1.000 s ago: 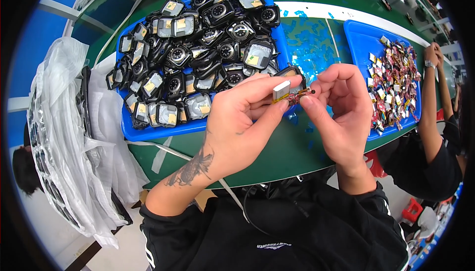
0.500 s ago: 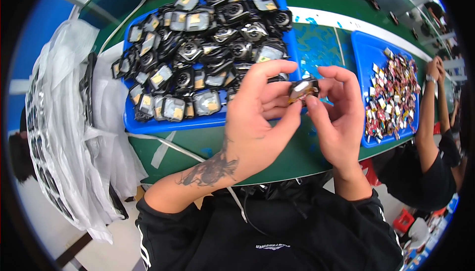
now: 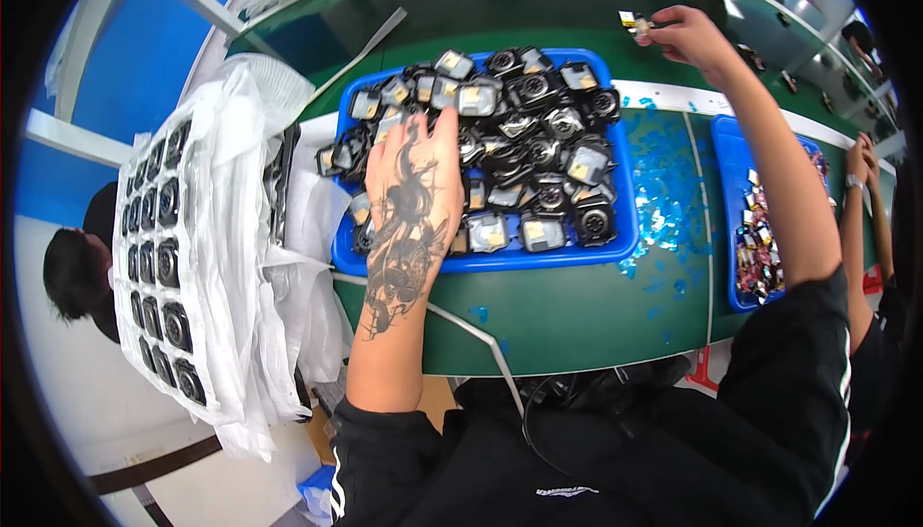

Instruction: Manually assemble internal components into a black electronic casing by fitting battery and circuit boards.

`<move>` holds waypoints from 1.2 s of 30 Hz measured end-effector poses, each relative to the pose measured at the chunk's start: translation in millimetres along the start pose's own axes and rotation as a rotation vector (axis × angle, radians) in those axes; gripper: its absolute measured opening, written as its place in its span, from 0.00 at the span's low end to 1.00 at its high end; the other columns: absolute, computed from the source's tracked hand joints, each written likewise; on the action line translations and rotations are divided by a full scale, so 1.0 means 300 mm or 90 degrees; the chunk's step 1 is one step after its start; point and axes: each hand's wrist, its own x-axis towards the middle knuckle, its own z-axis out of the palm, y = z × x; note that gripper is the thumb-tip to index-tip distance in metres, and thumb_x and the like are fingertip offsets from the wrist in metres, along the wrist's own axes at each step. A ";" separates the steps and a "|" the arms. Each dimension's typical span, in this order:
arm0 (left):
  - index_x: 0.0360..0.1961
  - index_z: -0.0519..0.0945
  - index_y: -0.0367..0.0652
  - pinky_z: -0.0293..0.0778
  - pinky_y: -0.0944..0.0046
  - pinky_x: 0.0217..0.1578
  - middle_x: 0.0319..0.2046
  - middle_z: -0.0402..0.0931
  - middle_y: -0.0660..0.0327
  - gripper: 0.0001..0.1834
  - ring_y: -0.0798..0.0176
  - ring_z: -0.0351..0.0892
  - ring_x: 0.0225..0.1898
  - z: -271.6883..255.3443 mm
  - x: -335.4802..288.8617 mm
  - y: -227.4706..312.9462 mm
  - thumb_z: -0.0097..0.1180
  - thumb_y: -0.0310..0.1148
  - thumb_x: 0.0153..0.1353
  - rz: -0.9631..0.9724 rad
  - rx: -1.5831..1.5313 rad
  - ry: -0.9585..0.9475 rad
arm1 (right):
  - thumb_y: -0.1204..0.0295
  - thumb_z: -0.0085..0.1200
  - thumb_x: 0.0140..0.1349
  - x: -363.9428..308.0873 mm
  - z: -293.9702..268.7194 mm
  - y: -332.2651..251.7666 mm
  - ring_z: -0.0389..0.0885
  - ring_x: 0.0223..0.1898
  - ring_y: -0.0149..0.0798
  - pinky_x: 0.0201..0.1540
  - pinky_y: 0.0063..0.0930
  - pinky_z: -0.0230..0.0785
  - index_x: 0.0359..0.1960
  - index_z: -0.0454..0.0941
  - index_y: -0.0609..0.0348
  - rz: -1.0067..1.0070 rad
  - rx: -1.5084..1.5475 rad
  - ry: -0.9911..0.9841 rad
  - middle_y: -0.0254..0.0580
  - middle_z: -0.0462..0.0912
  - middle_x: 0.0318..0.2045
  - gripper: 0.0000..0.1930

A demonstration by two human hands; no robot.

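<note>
My left hand point(image 3: 415, 176) reaches over a blue tray point(image 3: 481, 262) heaped with black smartwatch cases point(image 3: 534, 89). Its fingers stretch forward onto the pile, slightly apart, and the fingertips are partly lost among the cases. Whether they touch one, I cannot tell. Out at the far right, my right hand point(image 3: 688, 41) pinches a small electronic part point(image 3: 637, 27) with a yellow and white end, holding it over the green surface beyond the white ledge. Several of the cases show grey backs with beige patches; others show round sensor windows.
A second blue tray point(image 3: 723, 157) of small coloured parts stands to the right, partly behind my right arm. Scraps of blue film point(image 3: 663, 219) litter the green table between the trays. White moulded trays point(image 3: 159, 267) of watch parts are stacked at left. Other people stand nearby on both sides.
My hands were together in front of me, holding a small dark piece. They have parted: the left moved onto the watch pile, the right stretched far forward and right with the small part.
</note>
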 end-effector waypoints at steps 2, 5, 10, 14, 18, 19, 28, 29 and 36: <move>0.51 0.76 0.42 0.71 0.51 0.49 0.43 0.79 0.54 0.18 0.49 0.76 0.49 -0.005 0.000 0.005 0.59 0.29 0.58 0.008 -0.012 0.018 | 0.73 0.62 0.58 0.085 0.021 0.077 0.76 0.31 0.26 0.32 0.20 0.69 0.50 0.73 0.63 0.037 -0.113 0.032 0.35 0.85 0.33 0.19; 0.44 0.79 0.40 0.71 0.51 0.48 0.40 0.79 0.54 0.15 0.48 0.77 0.46 -0.025 0.016 0.012 0.63 0.30 0.54 -0.014 -0.067 0.048 | 0.69 0.70 0.51 0.123 -0.012 0.172 0.80 0.33 0.34 0.33 0.27 0.75 0.48 0.77 0.65 0.024 -0.136 0.054 0.44 0.82 0.36 0.24; 0.40 0.82 0.41 0.72 0.53 0.46 0.38 0.80 0.52 0.09 0.48 0.78 0.43 0.010 0.025 -0.015 0.60 0.29 0.58 0.000 -0.117 0.122 | 0.64 0.63 0.58 0.030 -0.120 0.140 0.80 0.35 0.34 0.35 0.28 0.74 0.46 0.79 0.65 -0.032 -0.189 0.149 0.43 0.82 0.33 0.19; 0.42 0.81 0.36 0.76 0.64 0.36 0.34 0.82 0.59 0.07 0.65 0.81 0.33 -0.083 0.025 0.022 0.54 0.25 0.65 -0.170 -0.504 0.124 | 0.67 0.56 0.65 -0.144 -0.268 0.051 0.74 0.30 0.26 0.33 0.23 0.68 0.41 0.78 0.62 -0.189 -0.299 0.106 0.32 0.78 0.28 0.11; 0.58 0.72 0.32 0.84 0.63 0.40 0.40 0.80 0.58 0.21 0.68 0.82 0.36 -0.137 0.017 0.116 0.54 0.20 0.63 -0.260 -1.272 -0.208 | 0.74 0.58 0.57 -0.435 -0.378 0.023 0.77 0.28 0.32 0.33 0.28 0.69 0.32 0.79 0.62 -0.211 -0.481 -0.143 0.40 0.79 0.25 0.04; 0.60 0.70 0.33 0.85 0.61 0.41 0.42 0.79 0.56 0.25 0.64 0.83 0.38 -0.115 0.011 0.135 0.55 0.18 0.61 -0.245 -1.331 -0.258 | 0.75 0.59 0.55 -0.504 -0.373 0.005 0.79 0.28 0.35 0.34 0.30 0.70 0.32 0.80 0.62 -0.042 -0.519 -0.180 0.41 0.79 0.25 0.05; 0.49 0.68 0.36 0.84 0.59 0.44 0.41 0.80 0.50 0.13 0.53 0.85 0.42 -0.075 -0.055 0.289 0.53 0.20 0.65 -0.369 -1.386 -0.345 | 0.76 0.60 0.56 -0.653 -0.322 0.179 0.78 0.28 0.40 0.34 0.33 0.70 0.32 0.79 0.64 -0.212 -0.481 0.115 0.44 0.77 0.24 0.04; 0.50 0.68 0.36 0.84 0.60 0.44 0.41 0.80 0.50 0.14 0.53 0.85 0.42 -0.071 -0.056 0.296 0.53 0.20 0.64 -0.358 -1.391 -0.349 | 0.77 0.60 0.56 -0.692 -0.315 0.152 0.78 0.28 0.40 0.34 0.33 0.70 0.32 0.79 0.64 -0.172 -0.451 0.046 0.44 0.78 0.25 0.04; 0.50 0.69 0.36 0.85 0.62 0.42 0.38 0.80 0.52 0.14 0.53 0.85 0.41 -0.070 -0.069 0.269 0.53 0.18 0.64 -0.380 -1.405 -0.306 | 0.79 0.62 0.52 -0.748 -0.253 0.175 0.79 0.33 0.48 0.38 0.38 0.73 0.38 0.78 0.62 -0.173 -0.404 -0.117 0.46 0.77 0.28 0.11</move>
